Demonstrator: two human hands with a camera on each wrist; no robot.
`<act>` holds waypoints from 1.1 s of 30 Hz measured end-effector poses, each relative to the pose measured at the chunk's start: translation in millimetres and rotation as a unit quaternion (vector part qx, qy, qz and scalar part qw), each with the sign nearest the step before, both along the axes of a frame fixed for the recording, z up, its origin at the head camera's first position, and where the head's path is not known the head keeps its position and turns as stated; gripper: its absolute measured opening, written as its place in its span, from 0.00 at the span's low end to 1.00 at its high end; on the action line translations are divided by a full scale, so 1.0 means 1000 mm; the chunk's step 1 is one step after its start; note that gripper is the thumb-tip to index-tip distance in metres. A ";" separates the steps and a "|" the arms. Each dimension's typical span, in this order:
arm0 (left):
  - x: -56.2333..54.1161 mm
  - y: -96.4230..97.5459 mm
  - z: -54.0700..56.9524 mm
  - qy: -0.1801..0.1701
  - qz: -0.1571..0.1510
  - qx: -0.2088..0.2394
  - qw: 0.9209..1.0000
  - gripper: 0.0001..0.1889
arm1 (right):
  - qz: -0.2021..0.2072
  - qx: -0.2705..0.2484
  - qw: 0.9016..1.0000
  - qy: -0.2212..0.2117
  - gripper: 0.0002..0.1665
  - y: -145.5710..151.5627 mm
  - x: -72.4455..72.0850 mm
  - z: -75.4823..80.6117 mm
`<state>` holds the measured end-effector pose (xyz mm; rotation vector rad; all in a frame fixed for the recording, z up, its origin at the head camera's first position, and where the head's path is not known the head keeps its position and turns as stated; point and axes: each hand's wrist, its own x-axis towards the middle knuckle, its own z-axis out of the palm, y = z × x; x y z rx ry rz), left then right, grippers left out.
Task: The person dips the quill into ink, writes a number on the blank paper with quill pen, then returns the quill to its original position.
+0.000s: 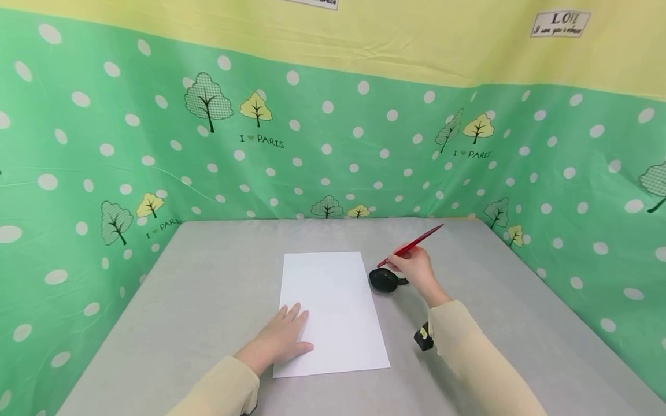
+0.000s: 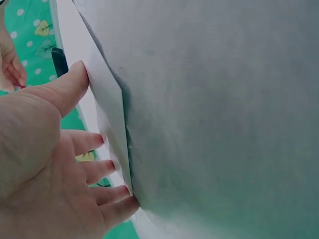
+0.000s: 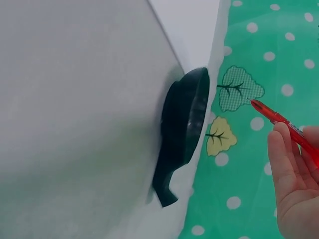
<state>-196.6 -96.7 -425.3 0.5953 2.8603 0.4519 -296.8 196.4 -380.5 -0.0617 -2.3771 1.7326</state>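
Note:
A white sheet of paper (image 1: 333, 289) lies on the grey table. My left hand (image 1: 281, 340) rests on its lower left part with fingers spread; in the left wrist view the thumb and fingertips of that hand (image 2: 50, 164) touch the sheet near its edge. My right hand (image 1: 416, 267) holds a slim red pen (image 1: 424, 236) above the table, right of the paper. In the right wrist view, the thumb and fingers pinch the pen (image 3: 279, 119), its dark tip pointing away from the hand. Just below that hand sits a black rounded object (image 1: 383, 280) with a short bent tail, close to the paper's right edge.
A small black block (image 1: 424, 338) with a yellow mark shows beside the right sleeve. The grey tabletop (image 1: 218, 277) is bounded at the back and both sides by a green dotted curtain (image 1: 322, 156) with printed trees.

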 end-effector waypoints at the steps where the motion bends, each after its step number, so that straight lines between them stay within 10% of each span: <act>1: 0.000 0.000 0.000 0.000 0.000 0.001 1.000 0.37 | 0.001 -0.004 1.000 -0.001 0.07 -0.002 -0.001 0.001; 33: -0.003 0.003 -0.003 0.018 0.004 -0.009 1.000 0.38 | 0.057 0.038 0.998 -0.008 0.04 -0.079 -0.023 -0.011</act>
